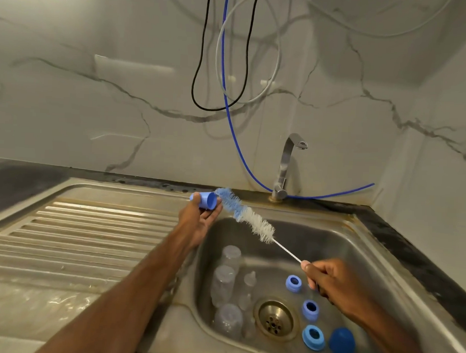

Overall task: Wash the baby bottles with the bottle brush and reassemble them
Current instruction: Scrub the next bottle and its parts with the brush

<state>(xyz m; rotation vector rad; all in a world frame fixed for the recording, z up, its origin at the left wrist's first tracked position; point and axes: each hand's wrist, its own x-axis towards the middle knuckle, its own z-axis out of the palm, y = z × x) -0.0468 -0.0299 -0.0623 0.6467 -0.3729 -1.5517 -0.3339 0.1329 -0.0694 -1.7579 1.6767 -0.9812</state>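
Just above centre, the left hand [198, 221] grips a blue cap [205, 200], its open mouth facing right, and the brush [245, 215] slants up-left from lower right, its wire stem pinched in the right hand [334, 284], with its tip just beside that mouth.

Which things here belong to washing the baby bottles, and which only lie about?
Job: bottle brush in the right hand, blue cap in the left hand, clear bottles, blue rings, blue dome cap, sink, tap.
Lying about: black cable, blue hose, grey cable.
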